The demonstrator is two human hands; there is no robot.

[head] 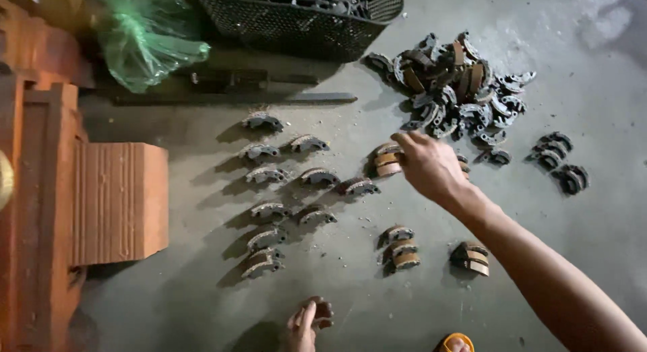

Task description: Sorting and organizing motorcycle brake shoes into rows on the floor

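Note:
My right hand [429, 165] reaches out over the concrete floor, seen from the back with its fingers bent down. Its fingertips touch the top of a short stack of curved brake shoes [387, 159]; the palm hides whether they grip one. Another shoe [464, 165] peeks out on the hand's far side. My left hand [306, 323] sits low at the bottom edge with curled fingers, and what is inside them is hidden. Single shoes [269, 173] lie in rows to the left. Small stacks [403, 247] [471, 257] stand nearer to me.
A loose heap of brake shoes [458, 86] lies at the back right, with a few more [559, 160] further right. A black mesh basket [290, 22] and a green plastic bag [145, 35] are at the back. Orange bricks [118, 200] stand at the left. An orange sandal tip [457, 341] shows below.

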